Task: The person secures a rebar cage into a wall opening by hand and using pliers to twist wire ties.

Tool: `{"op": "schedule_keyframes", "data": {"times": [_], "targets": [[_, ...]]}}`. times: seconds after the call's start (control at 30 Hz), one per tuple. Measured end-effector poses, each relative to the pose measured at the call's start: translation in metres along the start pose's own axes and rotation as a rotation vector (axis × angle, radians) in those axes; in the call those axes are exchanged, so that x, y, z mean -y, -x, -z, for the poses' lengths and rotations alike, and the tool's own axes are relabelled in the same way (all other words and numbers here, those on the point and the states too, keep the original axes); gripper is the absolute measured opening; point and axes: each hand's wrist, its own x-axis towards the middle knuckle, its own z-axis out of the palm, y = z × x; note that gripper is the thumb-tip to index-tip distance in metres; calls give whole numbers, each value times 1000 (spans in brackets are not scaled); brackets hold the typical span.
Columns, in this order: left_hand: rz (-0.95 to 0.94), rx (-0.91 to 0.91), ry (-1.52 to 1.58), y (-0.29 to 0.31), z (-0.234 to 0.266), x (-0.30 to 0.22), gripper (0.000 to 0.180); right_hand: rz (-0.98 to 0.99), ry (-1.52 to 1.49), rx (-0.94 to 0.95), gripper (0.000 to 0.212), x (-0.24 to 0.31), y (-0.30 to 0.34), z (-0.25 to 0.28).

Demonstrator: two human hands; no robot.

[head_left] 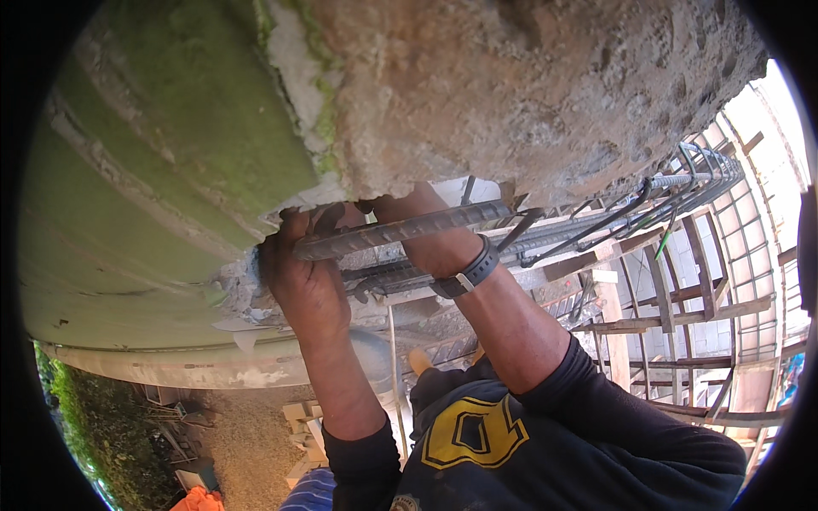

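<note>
Both my hands reach up into a broken gap between a green-painted wall point(162, 196) and a rough concrete mass point(511, 94). My left hand point(302, 277) is beside the cut end of a thick ribbed steel bar point(400, 230), its fingers bent up into the gap. Something dark shows by those fingertips, too unclear to name. Behind that bar is my right hand point(417, 209), with a dark watch point(469, 271) on the wrist. The concrete and the bar hide its fingers, so its grip does not show.
More steel bars point(545, 234) run right from the gap into a tied rebar cage point(694, 175). Timber framing point(673, 319) and a bar mesh stand at the right. Far below lie gravel ground point(256, 439), pale blocks point(302, 417) and an orange item point(198, 501).
</note>
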Motion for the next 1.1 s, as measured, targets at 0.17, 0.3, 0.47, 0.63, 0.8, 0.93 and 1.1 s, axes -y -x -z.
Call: {"op": "schedule_keyframes", "data": {"times": [0.17, 0.3, 0.47, 0.63, 0.8, 0.93, 1.1], "targets": [[56, 4, -47, 0, 6, -4, 22, -25, -18, 99, 22, 5, -6, 3], [99, 9, -33, 1, 2, -7, 21, 258, 19, -13, 21, -5, -5, 0], [48, 3, -57, 0, 2, -6, 22, -42, 115, 128, 29, 2, -6, 2], [-12, 7, -160, 1, 5, -3, 22, 45, 207, 7, 30, -3, -1, -12], [6, -4, -60, 1, 3, -2, 23, 112, 299, -122, 32, -20, -2, -13], [32, -28, -82, 2, 3, 0, 23, 178, 370, -225, 33, -27, -10, -22], [68, -14, 84, 1, 0, -3, 22, 255, 453, -350, 35, -45, -10, -20]]}}
